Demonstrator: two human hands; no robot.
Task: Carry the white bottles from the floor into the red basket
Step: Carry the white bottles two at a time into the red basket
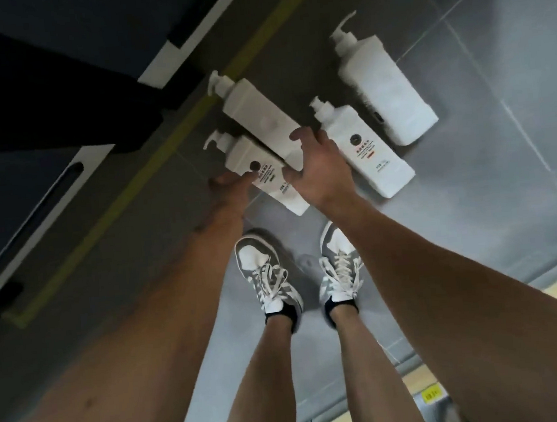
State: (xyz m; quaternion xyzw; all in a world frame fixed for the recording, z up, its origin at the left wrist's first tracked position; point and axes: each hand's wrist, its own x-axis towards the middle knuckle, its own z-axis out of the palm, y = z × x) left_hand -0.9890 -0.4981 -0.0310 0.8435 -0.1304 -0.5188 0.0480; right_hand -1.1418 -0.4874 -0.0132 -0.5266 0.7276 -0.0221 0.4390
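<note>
Pick-up step — left hand [228,189] curls round the labelled bottle [247,153], right hand [320,170] round the plain bottle [259,118] at its twelve o'clock; next I lift both — basket unseen.

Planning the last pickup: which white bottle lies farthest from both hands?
The big bottle at the far right, plain side up, beyond the labelled bottle, untouched.

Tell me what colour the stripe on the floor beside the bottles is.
The stripe is yellow-green, shown best in the head view.
</note>
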